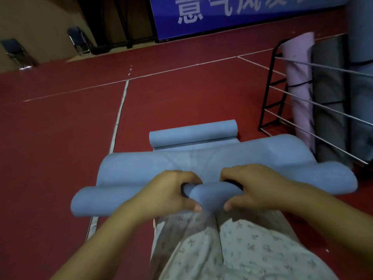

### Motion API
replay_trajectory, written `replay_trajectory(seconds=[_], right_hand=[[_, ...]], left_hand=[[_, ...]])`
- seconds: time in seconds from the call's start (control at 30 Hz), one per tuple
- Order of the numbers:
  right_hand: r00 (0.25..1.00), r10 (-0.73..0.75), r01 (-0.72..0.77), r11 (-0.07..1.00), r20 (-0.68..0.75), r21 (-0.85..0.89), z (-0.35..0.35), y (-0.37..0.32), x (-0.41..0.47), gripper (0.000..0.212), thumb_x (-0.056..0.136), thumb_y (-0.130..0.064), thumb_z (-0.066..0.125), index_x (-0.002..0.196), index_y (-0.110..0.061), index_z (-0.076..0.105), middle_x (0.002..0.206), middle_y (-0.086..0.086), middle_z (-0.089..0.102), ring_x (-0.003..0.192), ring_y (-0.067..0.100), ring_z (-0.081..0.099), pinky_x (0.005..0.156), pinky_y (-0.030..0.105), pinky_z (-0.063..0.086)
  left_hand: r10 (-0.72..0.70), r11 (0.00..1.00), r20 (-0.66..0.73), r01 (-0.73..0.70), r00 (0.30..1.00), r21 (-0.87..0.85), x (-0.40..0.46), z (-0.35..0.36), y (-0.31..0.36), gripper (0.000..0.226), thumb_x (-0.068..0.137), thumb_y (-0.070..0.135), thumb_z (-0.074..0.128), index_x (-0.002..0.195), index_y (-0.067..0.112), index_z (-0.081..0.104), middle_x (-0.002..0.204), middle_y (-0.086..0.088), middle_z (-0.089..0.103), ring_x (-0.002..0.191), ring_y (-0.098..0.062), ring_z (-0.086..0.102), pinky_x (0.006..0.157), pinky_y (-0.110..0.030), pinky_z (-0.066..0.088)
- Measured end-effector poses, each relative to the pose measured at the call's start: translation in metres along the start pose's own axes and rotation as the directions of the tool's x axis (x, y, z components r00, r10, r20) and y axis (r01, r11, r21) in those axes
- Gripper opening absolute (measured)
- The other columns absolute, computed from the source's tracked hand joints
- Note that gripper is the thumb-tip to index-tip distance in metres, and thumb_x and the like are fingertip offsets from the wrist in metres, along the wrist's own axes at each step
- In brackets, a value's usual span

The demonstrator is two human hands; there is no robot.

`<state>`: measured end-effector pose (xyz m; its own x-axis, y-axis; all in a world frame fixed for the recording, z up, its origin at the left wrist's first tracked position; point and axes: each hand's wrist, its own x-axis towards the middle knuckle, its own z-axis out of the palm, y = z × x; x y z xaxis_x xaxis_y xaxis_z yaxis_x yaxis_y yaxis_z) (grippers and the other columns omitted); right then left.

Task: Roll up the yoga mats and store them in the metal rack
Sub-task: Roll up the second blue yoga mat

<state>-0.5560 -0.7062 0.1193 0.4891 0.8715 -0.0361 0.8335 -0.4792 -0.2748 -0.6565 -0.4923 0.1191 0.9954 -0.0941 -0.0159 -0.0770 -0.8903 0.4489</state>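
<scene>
While held at mid-length above the lap, treat the blue rolled mat as unsecured.

Location: off the red floor, in front of the body, near the metal rack but not in it.

Hand state: left hand and right hand close together, both curled round the roll's centre and squeezing it to a narrow waist. Dark item under the fingers, possibly a strap; cannot tell.

Orientation: long axis crosswise to the body, left end toward the floor line, right end toward the rack. Kinked slightly at the grip.

Probable faults:
- Unwinding. Cause: loose outer layers bulging beyond the hands, both ends unsupported.
- Telescoping of the ends. Cause: a centre-only grip.
- Fouling on the rack's rails. Cause: presenting the roll crosswise; note the pink roll and grey roll stored upright.
- Tripping on the second blue mat, part-rolled on the floor directly ahead.
</scene>
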Motion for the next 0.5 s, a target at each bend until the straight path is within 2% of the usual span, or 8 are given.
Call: replay_trajectory(seconds=[0.1,0.17,0.23,0.3,0.33,0.37,0.43,0.5], right_hand=[[0.991,0.040,-0.043,0.999,0.127,0.016,-0.013,0.004,0.013,0.040,0.073,-0.057,0.069,0.097,-0.029,0.054,0.091,-0.011,0.060,0.081,0.008,0.054,0.070,0.029,0.045],[0.984,0.076,-0.072,0.997,0.159,-0.031,-0.016,-0.002,0.016,0.043,0.076,-0.058,0.066,0.107,-0.031,0.053,0.101,-0.010,0.060,0.089,0.011,0.055,0.076,0.031,0.046],[0.990,0.099,-0.080,0.980,0.098,-0.182,-0.013,-0.012,0.013,0.057,0.081,-0.057,0.060,0.131,-0.035,0.043,0.124,-0.009,0.053,0.109,0.015,0.052,0.089,0.033,0.044],[0.994,0.096,-0.104,0.958,-0.043,-0.268,-0.009,-0.023,0.005,0.067,0.087,-0.049,0.057,0.145,-0.037,0.024,0.138,-0.011,0.038,0.124,0.015,0.042,0.097,0.032,0.036],[0.991,0.076,-0.101,0.962,-0.107,-0.254,-0.004,-0.027,0.000,0.067,0.087,-0.044,0.059,0.145,-0.036,0.025,0.138,-0.011,0.038,0.124,0.015,0.041,0.097,0.032,0.035],[0.984,0.044,-0.085,0.967,-0.170,-0.239,0.003,-0.030,-0.005,0.065,0.083,-0.041,0.066,0.140,-0.034,0.036,0.133,-0.009,0.043,0.119,0.016,0.046,0.094,0.033,0.038],[0.966,0.006,-0.068,0.969,-0.257,-0.236,0.018,-0.029,-0.008,0.066,0.054,-0.037,0.086,0.115,-0.026,0.062,0.110,-0.004,0.061,0.095,0.018,0.061,0.076,0.035,0.051],[0.940,0.019,-0.089,0.978,-0.340,-0.191,0.029,-0.021,-0.006,0.067,0.033,-0.034,0.090,0.096,-0.023,0.069,0.090,-0.004,0.066,0.075,0.017,0.065,0.062,0.032,0.053]], left_hand=[[-0.068,0.991,0.070,0.075,0.995,-0.109,0.016,-0.004,-0.005,0.043,0.061,0.039,0.085,0.101,0.030,0.069,0.096,0.014,0.068,0.088,-0.001,0.061,0.081,-0.025,0.049],[-0.094,0.984,0.130,0.112,0.987,-0.141,0.026,-0.008,-0.003,0.038,0.065,0.032,0.086,0.098,0.026,0.070,0.096,0.010,0.069,0.087,-0.005,0.062,0.080,-0.023,0.049],[-0.132,0.972,0.181,0.163,0.975,-0.171,0.034,-0.014,-0.002,0.032,0.066,0.028,0.085,0.094,0.025,0.070,0.095,0.005,0.070,0.086,-0.010,0.064,0.079,-0.024,0.050],[-0.182,0.955,0.223,0.226,0.958,-0.192,0.040,-0.018,-0.003,0.031,0.067,0.029,0.085,0.094,0.024,0.071,0.094,0.000,0.071,0.088,-0.016,0.066,0.081,-0.029,0.052],[-0.203,0.947,0.241,0.253,0.949,-0.198,0.043,-0.020,-0.004,0.032,0.066,0.029,0.085,0.095,0.024,0.071,0.095,-0.002,0.071,0.089,-0.018,0.066,0.083,-0.032,0.052],[-0.215,0.939,0.257,0.271,0.942,-0.210,0.045,-0.021,-0.005,0.033,0.066,0.029,0.085,0.095,0.023,0.072,0.095,-0.002,0.071,0.090,-0.019,0.066,0.084,-0.033,0.052],[-0.214,0.925,0.283,0.287,0.935,-0.249,0.048,-0.021,-0.006,0.031,0.066,0.028,0.085,0.094,0.023,0.073,0.096,0.001,0.072,0.091,-0.017,0.066,0.086,-0.034,0.052],[-0.218,0.918,0.288,0.297,0.932,-0.264,0.049,-0.022,-0.005,0.030,0.068,0.027,0.084,0.095,0.022,0.073,0.096,0.005,0.071,0.090,-0.012,0.065,0.084,-0.030,0.052]])
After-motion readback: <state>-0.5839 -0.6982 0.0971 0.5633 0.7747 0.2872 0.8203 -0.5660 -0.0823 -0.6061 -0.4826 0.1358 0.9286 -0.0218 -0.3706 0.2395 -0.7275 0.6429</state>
